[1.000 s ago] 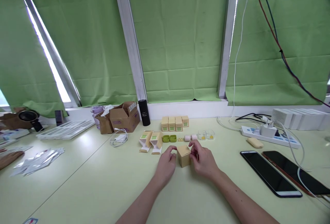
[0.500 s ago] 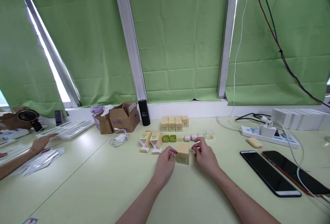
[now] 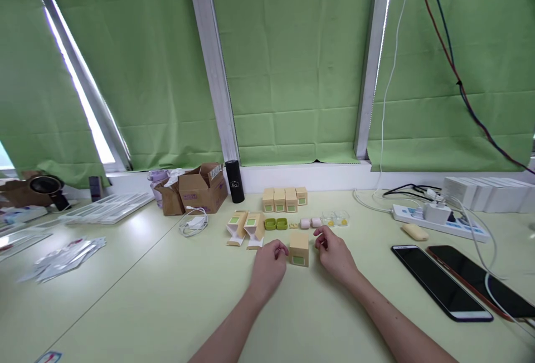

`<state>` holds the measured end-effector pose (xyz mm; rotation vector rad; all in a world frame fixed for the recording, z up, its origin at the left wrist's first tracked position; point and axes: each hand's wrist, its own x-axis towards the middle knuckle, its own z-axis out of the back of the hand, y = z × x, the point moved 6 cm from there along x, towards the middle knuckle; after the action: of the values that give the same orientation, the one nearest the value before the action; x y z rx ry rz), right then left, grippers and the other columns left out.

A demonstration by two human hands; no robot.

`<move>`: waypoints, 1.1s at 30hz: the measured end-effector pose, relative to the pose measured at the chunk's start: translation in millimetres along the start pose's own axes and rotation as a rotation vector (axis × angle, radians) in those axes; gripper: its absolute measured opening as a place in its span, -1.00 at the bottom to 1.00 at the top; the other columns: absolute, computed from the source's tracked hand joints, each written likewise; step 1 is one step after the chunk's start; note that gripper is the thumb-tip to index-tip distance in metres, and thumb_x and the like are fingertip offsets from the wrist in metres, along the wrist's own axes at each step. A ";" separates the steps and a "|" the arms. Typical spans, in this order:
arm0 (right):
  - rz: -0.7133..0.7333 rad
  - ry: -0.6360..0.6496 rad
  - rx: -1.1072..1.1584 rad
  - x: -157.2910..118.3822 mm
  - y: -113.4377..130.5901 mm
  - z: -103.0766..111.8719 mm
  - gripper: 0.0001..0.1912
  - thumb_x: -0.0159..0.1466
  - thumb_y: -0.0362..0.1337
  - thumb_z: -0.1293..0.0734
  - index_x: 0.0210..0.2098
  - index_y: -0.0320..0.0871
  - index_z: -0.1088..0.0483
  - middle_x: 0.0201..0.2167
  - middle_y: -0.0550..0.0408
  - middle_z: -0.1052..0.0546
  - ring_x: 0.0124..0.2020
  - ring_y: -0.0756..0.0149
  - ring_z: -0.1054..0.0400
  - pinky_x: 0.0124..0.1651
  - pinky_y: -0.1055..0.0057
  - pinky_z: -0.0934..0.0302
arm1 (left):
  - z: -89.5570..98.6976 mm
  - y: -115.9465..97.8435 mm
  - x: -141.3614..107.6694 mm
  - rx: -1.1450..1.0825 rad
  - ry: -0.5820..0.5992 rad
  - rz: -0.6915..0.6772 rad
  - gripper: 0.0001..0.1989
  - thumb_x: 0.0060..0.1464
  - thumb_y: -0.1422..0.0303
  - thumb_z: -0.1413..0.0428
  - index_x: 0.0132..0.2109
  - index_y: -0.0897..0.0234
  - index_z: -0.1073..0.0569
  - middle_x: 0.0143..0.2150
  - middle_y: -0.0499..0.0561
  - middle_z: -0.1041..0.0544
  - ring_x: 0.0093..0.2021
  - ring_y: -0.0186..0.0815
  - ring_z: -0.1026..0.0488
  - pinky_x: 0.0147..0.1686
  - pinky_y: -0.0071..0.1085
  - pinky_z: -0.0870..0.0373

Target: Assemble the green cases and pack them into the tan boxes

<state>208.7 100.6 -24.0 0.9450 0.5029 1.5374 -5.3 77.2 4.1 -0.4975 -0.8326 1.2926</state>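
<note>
A small cardboard box (image 3: 299,250) stands upright on the pale table (image 3: 167,313), just below and right of the frame's centre, its green label facing the viewer. The left hand (image 3: 270,267) curls loosely at the box's left side; whether its fingertips touch the cardboard, or each other, I cannot tell. The right hand (image 3: 335,255) sits apart on the right, fingers bent and slightly spread, holding nothing. Above the box, in mid-frame, lie two green containers (image 3: 281,223) and two pink pieces (image 3: 305,223).

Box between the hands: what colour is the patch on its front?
The patch is green; it shows best in the head view.
</note>
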 end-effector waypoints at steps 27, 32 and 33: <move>0.069 0.041 0.003 73.1 42.8 23.8 -0.52 0.06 -0.46 -0.45 -0.03 -0.08 -0.42 -0.12 0.08 -0.55 -0.33 0.32 -0.45 -0.23 0.40 -0.34 | 12.8 -3.1 -4.4 0.125 -0.175 -0.022 -0.77 0.22 0.49 0.05 -0.16 0.14 -0.48 -0.58 -0.14 -0.39 -0.36 -0.19 -0.43 -0.11 -0.32 -0.24; 0.043 -0.070 -0.088 123.3 26.1 43.0 -0.46 0.16 -0.45 -0.39 0.13 -0.11 -0.32 0.03 -0.03 -0.48 -0.27 0.32 -0.42 -0.17 0.39 -0.30 | 11.1 -3.3 -5.1 0.150 -0.161 -0.038 -0.76 0.23 0.50 0.06 -0.14 0.13 -0.47 -0.54 -0.12 -0.44 -0.29 -0.16 -0.47 -0.11 -0.32 -0.23; 0.039 -0.070 -0.101 129.2 21.9 42.2 -0.42 0.18 -0.44 -0.37 0.18 -0.11 -0.26 0.04 -0.04 -0.47 -0.28 0.32 -0.42 -0.20 0.39 -0.29 | 10.7 -3.2 -5.0 0.154 -0.154 -0.040 -0.75 0.24 0.50 0.07 -0.14 0.14 -0.47 -0.54 -0.12 -0.44 -0.29 -0.17 -0.47 -0.11 -0.32 -0.23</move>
<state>233.1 211.7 53.5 0.9315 0.3551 1.5439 -11.8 70.3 11.9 -0.2596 -0.8581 1.3584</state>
